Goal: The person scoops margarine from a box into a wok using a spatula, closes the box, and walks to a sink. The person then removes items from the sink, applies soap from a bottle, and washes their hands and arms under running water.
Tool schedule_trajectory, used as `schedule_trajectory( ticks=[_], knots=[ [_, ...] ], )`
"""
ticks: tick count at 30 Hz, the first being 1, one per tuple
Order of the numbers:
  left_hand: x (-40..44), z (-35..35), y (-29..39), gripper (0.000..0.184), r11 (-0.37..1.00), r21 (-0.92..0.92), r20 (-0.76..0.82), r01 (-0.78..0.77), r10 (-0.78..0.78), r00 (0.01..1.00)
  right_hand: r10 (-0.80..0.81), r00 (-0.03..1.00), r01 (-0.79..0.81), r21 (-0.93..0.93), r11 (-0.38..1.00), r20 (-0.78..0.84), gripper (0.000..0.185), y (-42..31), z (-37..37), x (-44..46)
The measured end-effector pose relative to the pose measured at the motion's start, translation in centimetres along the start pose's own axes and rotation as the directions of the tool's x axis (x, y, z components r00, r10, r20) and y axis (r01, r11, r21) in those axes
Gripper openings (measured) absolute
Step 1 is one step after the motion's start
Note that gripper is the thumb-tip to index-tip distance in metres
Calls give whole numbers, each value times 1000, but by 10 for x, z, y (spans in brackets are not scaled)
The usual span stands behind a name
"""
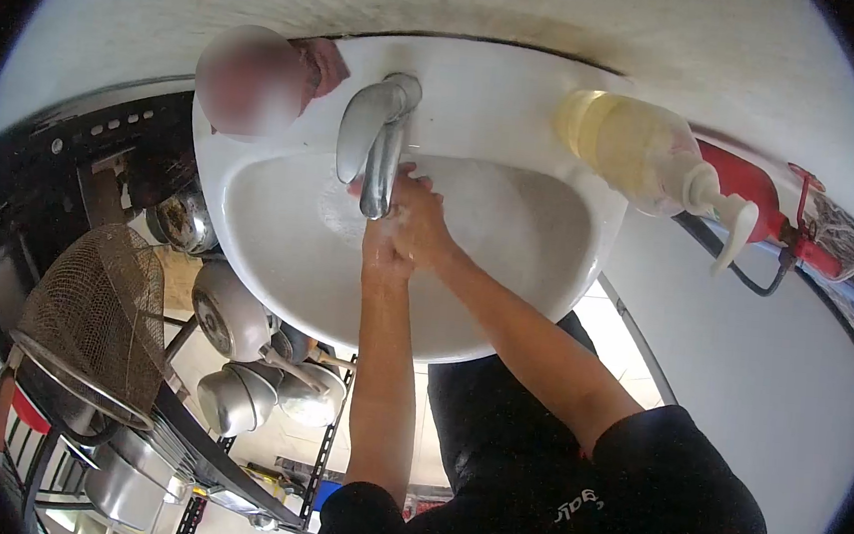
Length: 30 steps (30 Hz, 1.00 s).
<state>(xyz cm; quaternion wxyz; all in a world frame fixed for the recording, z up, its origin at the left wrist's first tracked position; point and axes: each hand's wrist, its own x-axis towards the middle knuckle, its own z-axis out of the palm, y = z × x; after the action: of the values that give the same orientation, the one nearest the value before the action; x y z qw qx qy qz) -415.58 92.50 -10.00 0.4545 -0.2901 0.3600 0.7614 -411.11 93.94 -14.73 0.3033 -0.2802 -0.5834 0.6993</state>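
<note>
Both hands are pressed together over the white sink basin, beneath the chrome faucet. My right hand lies across my left hand, its fingers closed round it. My left hand is largely covered by the right hand and the faucet spout, so how its fingers are held cannot be made out. Wet, whitish patches, like water or suds, show on the skin. Cloudy water or foam lies in the basin around the hands.
A pump bottle of yellowish liquid stands on the sink's right rim. Beyond it is a red fire extinguisher. A reddish cloth rests at the back left. Left of the sink are a mesh strainer and metal pots.
</note>
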Motion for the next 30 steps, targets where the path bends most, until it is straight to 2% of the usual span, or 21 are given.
schedule_trajectory(
  ticks=[2,3,5,6,8,10,12,13,15,16,17,18,19,20,21,22,24,26,27,30],
  knots=[
    [-15,2,-3,25,995,-80,103,54,-45,994,137,975,-65,366,928,-174,23,28,28,-5],
    [-16,6,-6,27,995,-103,98,10,1,995,201,975,-151,373,916,-98,25,30,27,1],
    [-19,11,-10,30,987,-144,85,-76,89,992,336,931,-354,130,926,142,30,1,11,17],
    [-14,6,-6,33,994,-23,124,-103,105,987,388,900,-400,24,916,198,32,-19,7,27],
    [15,-26,9,39,963,211,209,-169,124,970,491,853,-487,-68,871,177,36,-46,7,30],
    [39,-62,25,46,871,431,286,-236,117,951,598,801,-596,-58,801,30,41,-55,12,22],
    [37,-58,30,47,761,553,272,-338,219,937,295,954,-300,-92,950,-61,36,-34,20,-2],
    [33,-52,27,44,710,583,226,-395,326,918,126,987,-138,-120,983,-103,34,-22,22,-13],
    [21,-29,6,44,827,299,33,-475,489,872,280,958,-265,-181,947,64,34,-26,15,1],
    [21,-43,-8,44,642,597,91,-481,541,836,363,922,-328,-220,918,138,33,-28,9,9],
    [25,-71,-25,44,376,819,168,-434,566,807,399,890,-374,-146,916,220,39,-24,1,17],
    [6,-38,-23,51,177,873,293,-456,556,777,421,855,-420,-74,905,303,45,-17,-7,28],
    [-14,-1,-21,59,-30,880,414,-474,537,735,502,808,-537,33,843,308,46,-19,-8,31],
    [-10,-5,-19,60,108,903,304,-415,522,797,579,754,-638,140,757,310,46,-22,-8,33],
    [-3,-16,-13,60,239,908,195,-344,485,852,715,653,-754,302,583,251,41,-39,1,25],
    [8,-29,-6,61,367,891,88,-266,436,896,826,518,-804,457,380,223,36,-50,7,19],
    [14,-45,9,62,592,803,-129,-71,288,949,842,509,-760,552,342,180,36,-58,14,3],
    [17,-41,6,61,637,770,-168,-32,250,953,844,504,-749,578,323,182,38,-52,13,12],
    [-2,-10,-3,59,590,804,-135,-74,303,944,850,482,-776,553,302,212,39,-37,9,24],
    [-17,-25,-20,49,515,798,88,-313,415,906,717,620,-722,589,363,318,40,104,33,22]
  ],
)
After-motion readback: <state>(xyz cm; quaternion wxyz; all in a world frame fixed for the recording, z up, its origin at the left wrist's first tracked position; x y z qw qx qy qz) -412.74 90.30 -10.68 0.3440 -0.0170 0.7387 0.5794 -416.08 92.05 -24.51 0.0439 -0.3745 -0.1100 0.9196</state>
